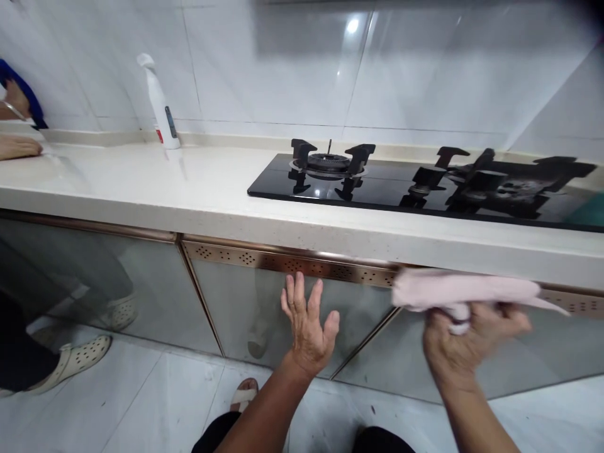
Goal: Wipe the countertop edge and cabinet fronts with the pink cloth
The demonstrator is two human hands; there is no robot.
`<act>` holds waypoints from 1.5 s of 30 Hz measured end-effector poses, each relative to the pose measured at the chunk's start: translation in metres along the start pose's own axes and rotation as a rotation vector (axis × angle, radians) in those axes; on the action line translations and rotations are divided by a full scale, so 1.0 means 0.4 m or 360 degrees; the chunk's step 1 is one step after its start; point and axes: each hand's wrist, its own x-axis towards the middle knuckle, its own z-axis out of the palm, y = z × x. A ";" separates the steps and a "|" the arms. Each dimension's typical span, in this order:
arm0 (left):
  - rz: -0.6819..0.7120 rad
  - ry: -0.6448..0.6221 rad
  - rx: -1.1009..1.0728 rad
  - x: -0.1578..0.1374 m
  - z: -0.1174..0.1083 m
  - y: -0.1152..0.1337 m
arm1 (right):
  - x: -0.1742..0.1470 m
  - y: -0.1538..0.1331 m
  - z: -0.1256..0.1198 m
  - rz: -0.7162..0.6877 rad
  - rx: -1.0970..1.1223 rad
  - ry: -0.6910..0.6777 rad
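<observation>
Right grip holds the pink cloth over the perforated copper-toned strip under the front edge of the table, left grip spread wide, nothing in it; best kept flat, evenly pressed, stroked lengthwise.

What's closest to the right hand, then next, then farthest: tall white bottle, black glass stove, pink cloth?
1. Pink cloth: in the right hand.
2. Black glass stove: up on the pale counter.
3. Tall white bottle: far off to the left.
</observation>
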 end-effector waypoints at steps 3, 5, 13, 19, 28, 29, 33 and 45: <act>0.0031 0.0089 -0.0189 0.010 -0.014 -0.004 | -0.020 -0.157 0.051 -0.0294 0.0009 -0.0118; 0.0055 0.0165 -0.0309 0.018 -0.025 -0.010 | -0.053 -0.253 0.088 -0.0447 0.0062 -0.0220; -0.0226 0.0511 -0.0280 0.045 -0.073 -0.065 | -0.068 -0.517 0.194 -0.0786 0.0184 -0.0306; -0.0180 0.0428 -0.0206 0.028 -0.070 -0.085 | -0.109 -0.476 0.198 -0.1029 0.0186 -0.0440; -0.0041 -0.0036 -0.0009 -0.070 0.042 0.000 | -0.259 -0.178 0.098 -0.1063 0.0146 -0.0405; -0.0008 -0.0011 -0.0004 -0.063 0.042 0.004 | -0.230 -0.174 0.091 -0.1036 0.0159 -0.0427; 0.0098 0.0147 -0.0089 -0.012 0.009 0.008 | -0.086 -0.245 0.097 -0.0830 0.0132 -0.0311; -0.0584 0.0623 -0.0198 0.057 -0.088 -0.098 | -0.109 -0.545 0.222 -0.0811 0.0359 -0.0405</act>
